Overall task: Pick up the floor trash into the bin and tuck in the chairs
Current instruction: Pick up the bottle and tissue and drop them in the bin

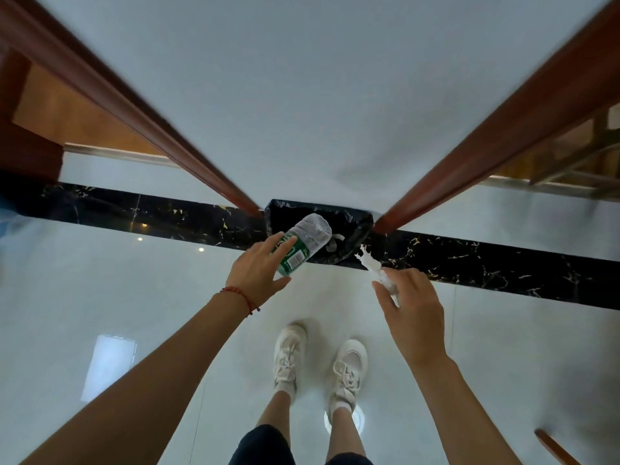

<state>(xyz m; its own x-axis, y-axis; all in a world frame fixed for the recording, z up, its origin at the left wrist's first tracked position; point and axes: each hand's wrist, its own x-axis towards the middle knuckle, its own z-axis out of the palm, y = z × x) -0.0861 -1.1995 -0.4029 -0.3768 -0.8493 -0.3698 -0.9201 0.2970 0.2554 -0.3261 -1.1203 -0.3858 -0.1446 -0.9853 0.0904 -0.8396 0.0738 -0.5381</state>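
The bottle (303,242) is wearing a green label with a white barcode patch; its lettering is too blurred to read. The left hand (260,268) is reaching toward the bin (352,226), fingers spread loosely around the bottle's lower half, and whether it is actually gripping I cannot tell. The bottle is tilting over the bin's near edge, base end above the black liner. The right hand (411,305) is pinching a crumpled white scrap (370,263) between thumb and fingers, just to the right of the bin, the scrap pointing toward it. A red string bracelet (240,295) is circling the left wrist. White sneakers (290,352) are standing on the glossy floor (134,297), near side of the bin.
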